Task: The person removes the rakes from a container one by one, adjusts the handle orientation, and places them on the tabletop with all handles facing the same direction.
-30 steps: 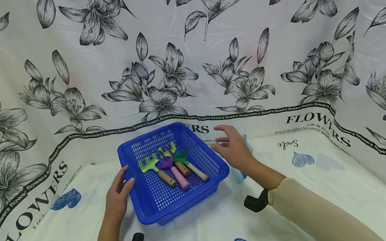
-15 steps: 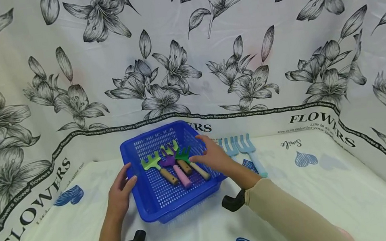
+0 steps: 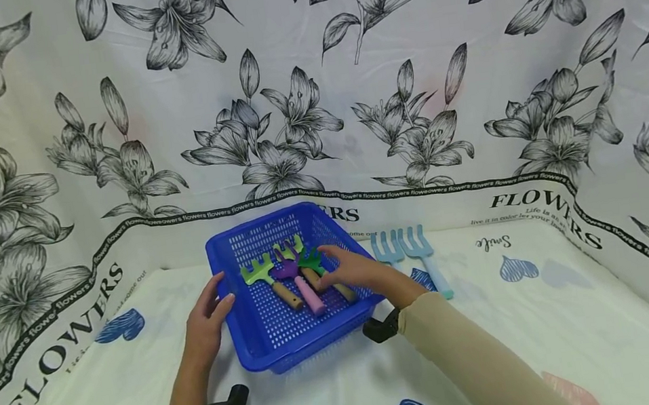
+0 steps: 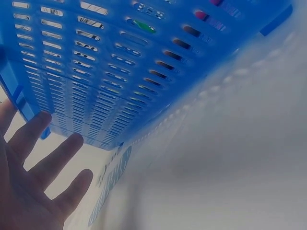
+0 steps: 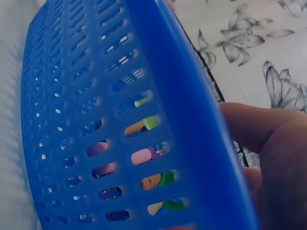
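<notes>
On the patterned curtain point(image 3: 335, 47) I read small "flowers" repeated along the black band point(image 3: 421, 191), and below it large "FLOWERS" at left and right, with "ERS" peeking out past the blue basket point(image 3: 289, 355). Beside the right-hand one I make out "Life is" and "live it in color let your", the rest too small for me, while "Smile" stands upside down on the white tablecloth point(image 3: 501, 330).

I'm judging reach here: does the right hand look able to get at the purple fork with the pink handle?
Probably yes. The right hand reaches over the right rim of the open-topped blue basket, close to the purple fork, and nothing appears to lie across the fork's pink handle.
</notes>
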Tool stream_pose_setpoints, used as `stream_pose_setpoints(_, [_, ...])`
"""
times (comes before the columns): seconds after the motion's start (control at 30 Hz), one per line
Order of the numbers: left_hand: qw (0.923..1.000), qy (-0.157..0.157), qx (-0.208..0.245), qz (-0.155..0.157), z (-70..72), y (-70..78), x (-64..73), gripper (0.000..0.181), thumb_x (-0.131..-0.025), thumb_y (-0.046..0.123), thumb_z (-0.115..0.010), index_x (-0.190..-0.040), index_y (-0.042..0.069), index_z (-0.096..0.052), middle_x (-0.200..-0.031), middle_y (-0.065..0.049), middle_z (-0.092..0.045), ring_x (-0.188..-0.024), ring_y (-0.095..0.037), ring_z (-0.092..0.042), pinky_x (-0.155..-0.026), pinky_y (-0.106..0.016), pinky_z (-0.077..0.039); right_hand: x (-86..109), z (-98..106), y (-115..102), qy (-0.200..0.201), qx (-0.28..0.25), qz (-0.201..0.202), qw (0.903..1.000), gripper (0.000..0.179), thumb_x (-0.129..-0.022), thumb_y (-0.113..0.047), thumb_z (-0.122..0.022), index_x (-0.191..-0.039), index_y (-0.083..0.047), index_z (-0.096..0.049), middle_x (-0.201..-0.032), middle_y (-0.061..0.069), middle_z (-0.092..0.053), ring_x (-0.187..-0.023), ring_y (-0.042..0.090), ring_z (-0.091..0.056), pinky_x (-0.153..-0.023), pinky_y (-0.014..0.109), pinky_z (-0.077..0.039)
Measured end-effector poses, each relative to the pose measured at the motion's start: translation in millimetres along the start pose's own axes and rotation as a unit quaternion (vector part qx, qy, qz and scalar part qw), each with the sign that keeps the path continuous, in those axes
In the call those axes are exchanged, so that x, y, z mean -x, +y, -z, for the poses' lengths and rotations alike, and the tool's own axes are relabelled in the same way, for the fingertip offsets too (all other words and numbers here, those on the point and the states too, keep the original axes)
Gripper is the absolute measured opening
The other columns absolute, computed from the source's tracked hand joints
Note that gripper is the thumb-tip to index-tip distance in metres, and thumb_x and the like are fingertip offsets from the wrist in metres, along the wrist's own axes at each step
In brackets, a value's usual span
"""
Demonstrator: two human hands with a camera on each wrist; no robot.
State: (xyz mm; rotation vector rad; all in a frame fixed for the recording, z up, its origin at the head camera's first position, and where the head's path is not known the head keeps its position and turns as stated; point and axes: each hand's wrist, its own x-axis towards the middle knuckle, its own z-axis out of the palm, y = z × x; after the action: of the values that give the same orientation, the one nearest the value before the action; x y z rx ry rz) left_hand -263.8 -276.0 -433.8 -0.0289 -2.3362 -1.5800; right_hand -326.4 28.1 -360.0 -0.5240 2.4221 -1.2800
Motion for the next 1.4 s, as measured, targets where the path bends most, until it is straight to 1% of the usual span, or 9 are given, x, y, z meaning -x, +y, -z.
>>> stream_pose_setpoints(0.23, [1.0, 0.004, -0.003, -0.002, -0.1, 2.7, 4.5, 0.061, -0.098, 0.041, -0.052, -0.154, 0.026, -0.03, -0.159, -0.008, -0.024, -0.141, -0.041, -0.028, -0.107, -0.06, -0.029, -9.0, -3.1, 5.8, -0.067, -0.019, -0.019, 0.9974, 0.079, -0.087, -0.028, -0.07, -0.154, -0.019, -0.028, -0.154, 0.013, -0.031, -0.141, 0.034, -0.027, -0.111, 0.056, -0.024])
stream_pose_setpoints(0.5, [1.0, 0.002, 0.006, 0.002, -1.5, 1.5, 4.2, 0.062, -0.098, 0.042, -0.053, -0.153, 0.026, -0.03, -0.159, -0.007, -0.024, -0.141, -0.04, -0.028, -0.107, -0.059, -0.029, -12.5, -5.7, 4.8, -0.12, 0.025, -0.022, 0.9922, 0.077, -0.088, -0.025, -0.07, -0.152, -0.011, -0.03, -0.149, 0.016, -0.039, -0.138, 0.034, -0.033, -0.111, 0.053, -0.028])
stream_pose_setpoints(0.6, [0.9999, -0.002, 0.005, 0.009, -1.1, 6.0, 3.8, 0.062, -0.098, 0.041, -0.053, -0.154, 0.025, -0.03, -0.159, -0.008, -0.024, -0.141, -0.04, -0.027, -0.107, -0.059, -0.029, -12.6, -5.5, 5.5, -0.133, 0.04, -0.021, 0.9901, 0.075, -0.089, -0.026, -0.07, -0.152, -0.012, -0.031, -0.147, 0.015, -0.043, -0.136, 0.033, -0.037, -0.111, 0.052, -0.029])
stream_pose_setpoints(0.77, [0.9998, -0.006, 0.0, 0.017, 0.2, 16.5, 6.9, 0.062, -0.099, 0.035, -0.052, -0.154, 0.018, -0.029, -0.158, -0.013, -0.024, -0.14, -0.043, -0.026, -0.107, -0.061, -0.028, -12.9, -6.3, 6.8, -0.137, 0.064, -0.019, 0.9883, 0.071, -0.089, -0.026, -0.07, -0.15, -0.012, -0.035, -0.138, 0.014, -0.052, -0.131, 0.033, -0.044, -0.109, 0.052, -0.032])
stream_pose_setpoints(0.87, [0.9999, -0.004, 0.0, 0.012, 1.0, 15.7, 7.4, 0.062, -0.099, 0.035, -0.052, -0.154, 0.017, -0.03, -0.158, -0.014, -0.024, -0.14, -0.044, -0.027, -0.107, -0.061, -0.028, -12.8, -7.1, 6.2, -0.136, 0.079, -0.02, 0.9874, 0.07, -0.09, -0.027, -0.07, -0.149, -0.013, -0.037, -0.135, 0.014, -0.054, -0.128, 0.033, -0.047, -0.108, 0.052, -0.034])
stream_pose_setpoints(1.07, [1.0, 0.004, -0.007, 0.002, 1.0, 1.1, 3.5, 0.062, -0.098, 0.041, -0.052, -0.154, 0.026, -0.03, -0.159, -0.008, -0.024, -0.141, -0.041, -0.028, -0.107, -0.06, -0.029, -11.5, -7.9, 2.8, -0.105, 0.087, 0.005, 0.9907, 0.063, -0.09, -0.025, -0.069, -0.145, -0.009, -0.043, -0.128, 0.014, -0.059, -0.12, 0.03, -0.053, -0.104, 0.049, -0.04])
stream_pose_setpoints(1.17, [1.0, 0.0, -0.005, 0.004, 1.7, 12.7, 8.2, 0.062, -0.099, 0.038, -0.051, -0.154, 0.021, -0.029, -0.159, -0.011, -0.023, -0.14, -0.044, -0.027, -0.106, -0.062, -0.028, -11.5, -7.8, 2.3, -0.073, 0.07, 0.033, 0.9943, 0.058, -0.089, -0.02, -0.07, -0.141, -0.005, -0.047, -0.12, 0.012, -0.063, -0.113, 0.027, -0.057, -0.099, 0.047, -0.044])
stream_pose_setpoints(1.3, [0.9999, -0.006, -0.001, 0.009, 2.6, 32.3, 15.2, 0.062, -0.1, 0.032, -0.051, -0.154, 0.013, -0.028, -0.158, -0.016, -0.023, -0.139, -0.046, -0.026, -0.106, -0.063, -0.027, -13.2, -6.8, 4.0, -0.025, 0.069, 0.071, 0.9947, 0.054, -0.087, -0.016, -0.073, -0.136, -0.004, -0.053, -0.114, 0.009, -0.065, -0.109, 0.025, -0.058, -0.095, 0.044, -0.047])
stream_pose_setpoints(1.4, [0.9999, -0.004, -0.003, 0.012, 2.0, 24.1, 10.3, 0.062, -0.099, 0.034, -0.052, -0.154, 0.016, -0.029, -0.159, -0.013, -0.023, -0.14, -0.044, -0.026, -0.107, -0.061, -0.028, -14.5, -5.6, 4.1, 0.013, 0.076, 0.085, 0.9934, 0.049, -0.086, -0.013, -0.074, -0.133, -0.007, -0.058, -0.115, 0.008, -0.065, -0.109, 0.024, -0.057, -0.094, 0.044, -0.048])
